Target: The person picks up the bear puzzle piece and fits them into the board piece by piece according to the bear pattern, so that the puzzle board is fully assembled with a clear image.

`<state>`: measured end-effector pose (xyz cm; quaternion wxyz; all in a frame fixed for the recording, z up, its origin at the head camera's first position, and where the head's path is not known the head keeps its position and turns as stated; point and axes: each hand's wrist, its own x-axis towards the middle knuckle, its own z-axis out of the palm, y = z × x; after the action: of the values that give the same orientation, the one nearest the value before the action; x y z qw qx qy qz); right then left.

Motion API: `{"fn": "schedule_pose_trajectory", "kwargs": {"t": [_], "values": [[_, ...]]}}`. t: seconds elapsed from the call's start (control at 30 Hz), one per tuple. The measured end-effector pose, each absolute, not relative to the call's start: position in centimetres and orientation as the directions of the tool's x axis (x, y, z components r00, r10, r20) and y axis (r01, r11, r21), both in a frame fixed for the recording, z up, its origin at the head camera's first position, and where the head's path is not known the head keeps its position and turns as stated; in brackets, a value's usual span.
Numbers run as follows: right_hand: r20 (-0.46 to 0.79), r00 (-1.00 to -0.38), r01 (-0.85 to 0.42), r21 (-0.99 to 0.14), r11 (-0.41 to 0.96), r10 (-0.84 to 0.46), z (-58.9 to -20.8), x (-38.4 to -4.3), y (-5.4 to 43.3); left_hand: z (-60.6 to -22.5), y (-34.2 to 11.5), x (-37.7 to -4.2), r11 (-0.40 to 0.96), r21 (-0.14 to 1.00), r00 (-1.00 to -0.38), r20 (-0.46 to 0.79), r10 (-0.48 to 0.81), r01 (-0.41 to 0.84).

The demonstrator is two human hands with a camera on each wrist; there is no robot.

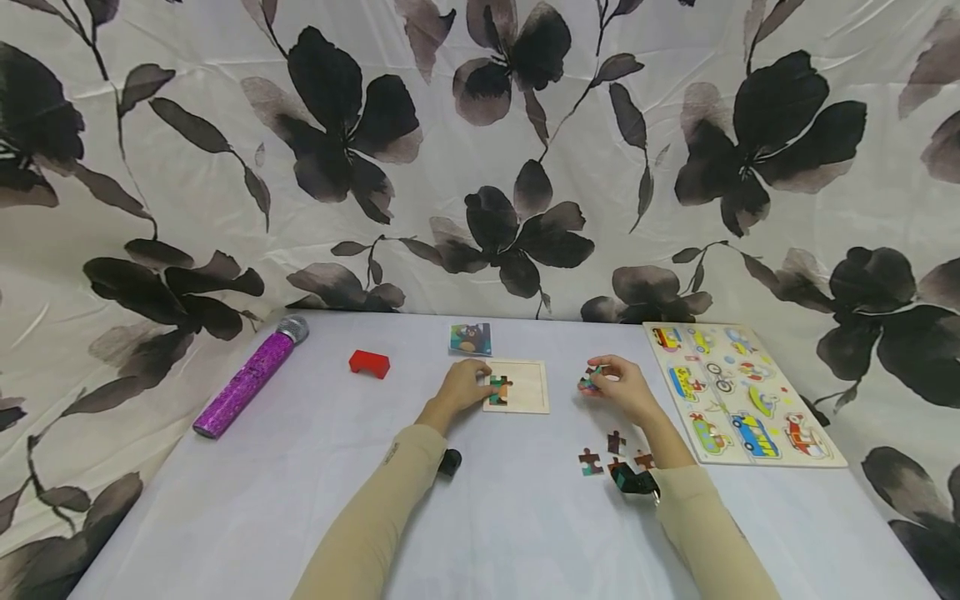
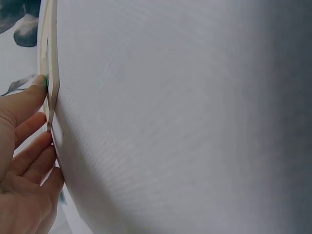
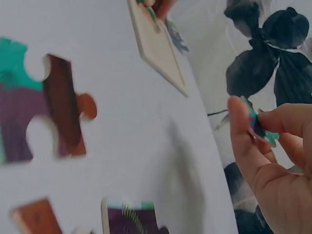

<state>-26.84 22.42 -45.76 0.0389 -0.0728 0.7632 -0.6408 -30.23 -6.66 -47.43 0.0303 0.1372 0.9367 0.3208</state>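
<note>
Gripping wooden tray [image 1: 532,388]: left hand [image 1: 462,383]. Inside: few puzzle pieces [image 1: 501,391].

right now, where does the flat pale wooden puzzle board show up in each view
Head: the flat pale wooden puzzle board lies below and slightly right of centre.
Left wrist: upper left, seen nearly edge-on.
Right wrist: top centre, cut off by the upper edge.
Shared landmark: the left hand, touching it.

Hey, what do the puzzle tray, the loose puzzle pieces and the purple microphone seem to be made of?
Puzzle tray: probably bare wood, pale and matte. Loose puzzle pieces: wood or thick card, printed on top with pale edges. Purple microphone: perhaps plastic, with a sparkly glitter finish; its silvery head may be metal.
</note>
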Motion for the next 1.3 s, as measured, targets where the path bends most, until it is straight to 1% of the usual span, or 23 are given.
{"fn": "schedule_pose_trajectory", "kwargs": {"t": [0.07,0.2,0.27,0.47,0.6,0.8,1.0,1.13,1.2,1.3], "values": [[0.037,-0.991,-0.054,-0.991,0.125,-0.128,-45.8,-27.4,21.9,-47.5,-6.7,-30.2,0.756,0.606,-0.959,0.038,0.282,0.246],[0.026,-0.999,-0.03,-0.996,0.084,-0.048,-46.1,-28.3,21.0,-47.5,-6.7,-30.3,0.751,0.611,-0.959,0.044,0.281,0.248],[0.024,-0.999,-0.026,-0.997,0.075,-0.028,-46.3,-28.5,20.6,-47.5,-6.7,-30.3,0.749,0.616,-0.96,0.04,0.278,0.243],[0.068,-0.997,-0.069,-0.995,0.072,-0.02,-46.6,-29.1,19.1,-47.5,-6.8,-30.2,0.751,0.612,-0.959,0.045,0.281,0.248],[0.077,-0.997,-0.077,-0.995,0.07,-0.005,-46.7,-29.4,18.3,-47.6,-6.8,-30.1,0.747,0.616,-0.958,0.047,0.282,0.25],[0.071,-0.997,-0.071,-0.997,0.034,0.016,-46.7,-29.8,17.3,-47.7,-6.8,-30.3,0.741,0.622,-0.958,0.053,0.283,0.254],[0.023,-0.998,-0.024,-1.0,-0.01,0.066,-46.5,-29.8,16.6,-47.6,-6.7,-30.2,0.744,0.622,-0.959,0.046,0.279,0.247],[0.016,-0.996,-0.014,-1.0,0.023,0.093,-46.7,-29.9,16.2,-47.6,-6.7,-30.2,0.739,0.628,-0.959,0.047,0.278,0.245],[0.032,-0.996,-0.025,-0.996,0.082,0.08,-47.0,-29.9,16.1,-47.6,-6.7,-30.2,0.737,0.629,-0.959,0.051,0.28,0.248],[0.073,-0.997,-0.072,-0.974,0.213,-0.002,-47.6,-29.8,15.8,-47.7,-6.8,-30.3,0.739,0.626,-0.959,0.052,0.28,0.249]]}}
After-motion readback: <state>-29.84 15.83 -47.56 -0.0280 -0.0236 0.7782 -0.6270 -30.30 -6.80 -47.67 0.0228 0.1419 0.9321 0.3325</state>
